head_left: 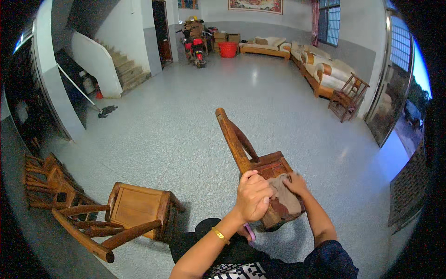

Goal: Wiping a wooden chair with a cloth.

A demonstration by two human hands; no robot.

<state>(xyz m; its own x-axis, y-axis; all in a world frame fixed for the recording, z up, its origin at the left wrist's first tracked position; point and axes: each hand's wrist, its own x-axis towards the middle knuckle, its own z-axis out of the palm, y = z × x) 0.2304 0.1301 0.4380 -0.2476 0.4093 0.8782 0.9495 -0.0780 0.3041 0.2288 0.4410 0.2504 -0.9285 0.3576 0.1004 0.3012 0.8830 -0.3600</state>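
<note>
A small wooden chair [233, 143] stands in front of me, turned so its worn backrest reaches away to the upper left. My left hand [252, 194] is closed around the near part of its backrest frame. On the seat lies a crumpled beige-grey cloth [289, 201]. My right hand [296, 182] holds this cloth against the seat at the right edge, its fingers slightly blurred. Part of the seat is covered by my left hand and the cloth.
Another wooden chair [139, 207] stands to my left, with more stacked chairs [53, 179] beyond it. A mop [107, 111] leans near the stairs [127, 65]. Farther off are a red motorbike [197, 51], a red tub [227, 49], sofas [320, 69] and a chair [348, 100].
</note>
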